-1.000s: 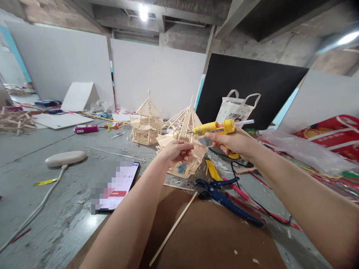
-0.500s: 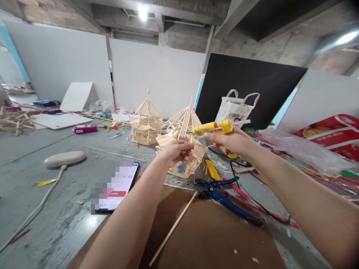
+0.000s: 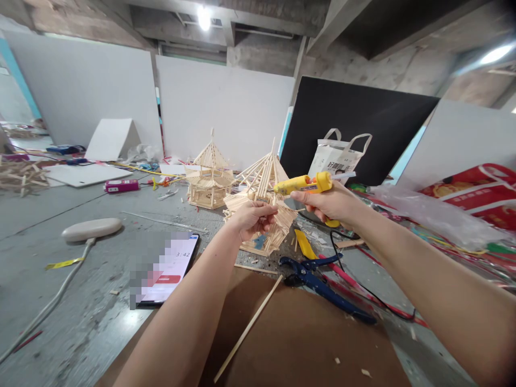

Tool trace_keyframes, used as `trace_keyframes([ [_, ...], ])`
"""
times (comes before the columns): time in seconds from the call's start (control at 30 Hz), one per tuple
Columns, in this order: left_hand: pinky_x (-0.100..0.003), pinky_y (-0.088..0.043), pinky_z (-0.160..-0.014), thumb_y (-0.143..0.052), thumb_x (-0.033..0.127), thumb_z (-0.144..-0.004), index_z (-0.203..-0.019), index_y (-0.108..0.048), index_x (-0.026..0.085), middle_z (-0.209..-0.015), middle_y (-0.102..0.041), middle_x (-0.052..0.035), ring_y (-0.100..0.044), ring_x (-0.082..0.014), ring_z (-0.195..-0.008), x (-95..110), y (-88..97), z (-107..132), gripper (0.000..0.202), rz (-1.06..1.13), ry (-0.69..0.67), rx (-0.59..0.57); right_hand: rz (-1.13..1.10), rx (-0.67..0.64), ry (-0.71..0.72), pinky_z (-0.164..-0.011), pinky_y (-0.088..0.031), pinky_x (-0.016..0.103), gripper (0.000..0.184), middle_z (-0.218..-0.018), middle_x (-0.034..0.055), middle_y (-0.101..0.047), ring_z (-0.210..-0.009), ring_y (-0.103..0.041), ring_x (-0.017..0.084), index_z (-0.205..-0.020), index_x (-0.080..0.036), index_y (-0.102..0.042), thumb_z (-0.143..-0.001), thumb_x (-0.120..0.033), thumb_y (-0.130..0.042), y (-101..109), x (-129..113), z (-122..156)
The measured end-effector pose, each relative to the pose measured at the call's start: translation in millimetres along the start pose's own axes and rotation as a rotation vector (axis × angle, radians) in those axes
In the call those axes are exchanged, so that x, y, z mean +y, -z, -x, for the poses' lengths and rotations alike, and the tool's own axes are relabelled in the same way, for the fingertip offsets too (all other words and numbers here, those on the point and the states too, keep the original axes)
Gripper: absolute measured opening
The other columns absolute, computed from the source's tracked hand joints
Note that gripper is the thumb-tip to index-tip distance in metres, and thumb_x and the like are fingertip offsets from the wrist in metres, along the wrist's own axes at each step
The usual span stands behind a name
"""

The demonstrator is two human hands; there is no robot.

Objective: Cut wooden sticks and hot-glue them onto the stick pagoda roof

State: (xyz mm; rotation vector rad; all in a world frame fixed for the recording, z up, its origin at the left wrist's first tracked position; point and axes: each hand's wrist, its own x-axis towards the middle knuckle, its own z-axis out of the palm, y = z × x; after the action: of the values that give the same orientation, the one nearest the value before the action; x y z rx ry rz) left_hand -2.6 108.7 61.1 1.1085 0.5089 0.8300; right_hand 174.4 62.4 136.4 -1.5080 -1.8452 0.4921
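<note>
My right hand (image 3: 336, 204) is wrapped round a yellow hot glue gun (image 3: 308, 184), its nozzle pointing left at the sticks of a small wooden-stick pavilion model (image 3: 266, 169). A translucent glue stick pokes out of the gun's back end. Just below the nozzle, my left hand (image 3: 255, 219) is closed in a pinch in front of the model's lower roof. What its fingertips hold is too small to make out. The hand hides part of the model's lower tier. A second stick pavilion (image 3: 209, 177), with a pointed roof, stands to the left behind.
Blue-handled cutters (image 3: 322, 285) and a loose wooden stick (image 3: 248, 330) lie on or by a brown board (image 3: 310, 338). A phone (image 3: 173, 271) lies left of my forearm, near a white oval device (image 3: 92, 229) with a cable. A paper bag (image 3: 336, 156) stands behind the gun.
The glue gun has shifted very slightly left, its nozzle a little nearer the model's sticks. My left hand keeps its pinch in nearly the same place.
</note>
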Motion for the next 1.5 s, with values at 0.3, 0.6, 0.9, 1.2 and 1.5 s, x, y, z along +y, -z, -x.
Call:
trace_keyframes([
  [0.3, -0.017, -0.03, -0.034, -0.063, 0.028, -0.065, -0.065, -0.053, 0.013, -0.049, -0.052, 0.0023, -0.046, -0.0042, -0.035, 0.5, 0.1, 0.5, 0.018, 0.0, 0.009, -0.003, -0.014, 0.01, -0.048, -0.026, -0.025, 0.019, 0.027, -0.047, -0.0026, -0.049, -0.029, -0.036, 0.004, -0.061, -0.019, -0.052, -0.063, -0.044, -0.061, 5.4, 1.7, 3.0],
  [0.6, -0.017, -0.028, -0.033, -0.064, 0.029, -0.065, -0.063, -0.051, 0.013, -0.05, -0.051, 0.0022, -0.046, -0.0047, -0.035, 0.7, -0.1, 0.9, 0.02, -0.007, -0.026, -0.019, -0.129, 0.085, -0.02, -0.029, -0.031, 0.021, 0.028, -0.055, -0.0016, -0.052, -0.032, -0.036, 0.004, -0.07, -0.019, -0.054, -0.065, -0.047, -0.059, 3.1, -13.3, -2.1],
  [0.9, -0.016, -0.029, -0.033, -0.062, 0.029, -0.067, -0.066, -0.052, 0.013, -0.05, -0.052, 0.0019, -0.047, -0.0045, -0.035, 0.8, -0.6, 1.1, 0.019, -0.036, -0.057, 0.015, -0.265, 0.165, -0.047, -0.027, -0.026, 0.019, 0.03, -0.055, -0.0015, -0.049, -0.033, -0.037, 0.003, -0.064, -0.019, -0.051, -0.065, -0.047, -0.059, -2.8, -15.7, -19.8],
  [1.2, -0.016, -0.03, -0.033, -0.06, 0.026, -0.069, -0.065, -0.05, 0.012, -0.05, -0.052, 0.0023, -0.046, -0.0046, -0.034, 2.2, -1.0, 1.2, 0.017, -0.053, -0.057, 0.032, -0.337, 0.199, -0.055, -0.027, -0.027, 0.021, 0.029, -0.053, -0.001, -0.048, -0.032, -0.035, 0.004, -0.06, -0.018, -0.05, -0.062, -0.045, -0.061, -5.6, -15.8, -26.2],
  [1.5, -0.016, -0.03, -0.034, -0.06, 0.025, -0.07, -0.066, -0.049, 0.013, -0.05, -0.052, 0.0027, -0.046, -0.0042, -0.035, 1.9, -1.6, 1.8, 0.016, -0.06, -0.055, 0.035, -0.382, 0.161, -0.043, -0.027, -0.025, 0.02, 0.028, -0.053, -0.0005, -0.047, -0.04, -0.04, 0.007, -0.065, -0.019, -0.054, -0.061, -0.046, -0.062, -6.5, -11.0, -22.0],
])
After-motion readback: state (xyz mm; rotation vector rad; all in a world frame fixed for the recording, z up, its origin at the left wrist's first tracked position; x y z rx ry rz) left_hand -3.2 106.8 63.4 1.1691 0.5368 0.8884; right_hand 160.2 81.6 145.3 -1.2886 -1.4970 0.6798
